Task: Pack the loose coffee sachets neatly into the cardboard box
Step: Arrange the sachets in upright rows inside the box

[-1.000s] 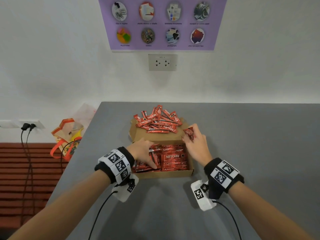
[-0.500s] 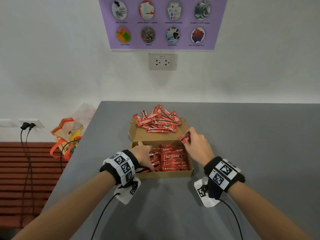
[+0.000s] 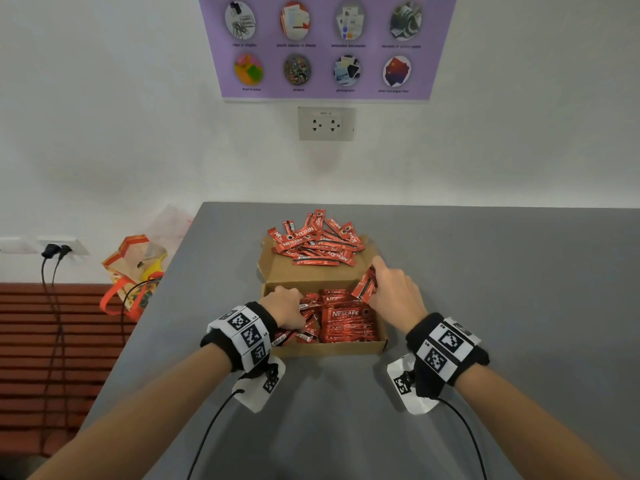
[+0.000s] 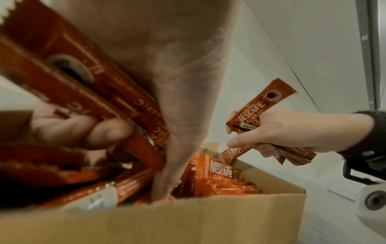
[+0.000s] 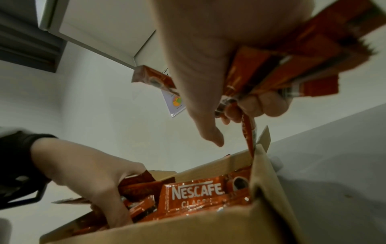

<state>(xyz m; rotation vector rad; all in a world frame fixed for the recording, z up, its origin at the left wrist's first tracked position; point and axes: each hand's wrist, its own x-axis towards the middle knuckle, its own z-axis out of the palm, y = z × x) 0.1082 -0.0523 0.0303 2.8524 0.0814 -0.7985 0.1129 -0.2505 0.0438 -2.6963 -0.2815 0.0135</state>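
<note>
An open cardboard box point(image 3: 332, 347) sits on the grey table, filled with red coffee sachets point(image 3: 346, 322). A loose pile of sachets point(image 3: 317, 242) lies on its folded-back lid point(image 3: 280, 268). My left hand point(image 3: 284, 308) is inside the box's left end, fingers curled round a bunch of sachets point(image 4: 87, 92). My right hand point(image 3: 394, 292) hovers over the box's far right corner and grips a small bundle of sachets point(image 3: 365, 284), also seen in the left wrist view point(image 4: 259, 112) and in the right wrist view point(image 5: 277, 69).
The grey table point(image 3: 502, 289) extends wide to the right and toward me. Its left edge drops off beside an orange-handled bag point(image 3: 133, 271) and a red slatted bench point(image 3: 31, 341). A wall socket point(image 3: 326, 123) and purple poster point(image 3: 325, 43) are on the wall behind.
My right hand has come down and toward me with its sachet bundle, from above the lid to the box's far right corner. My left hand has slid further into the left end.
</note>
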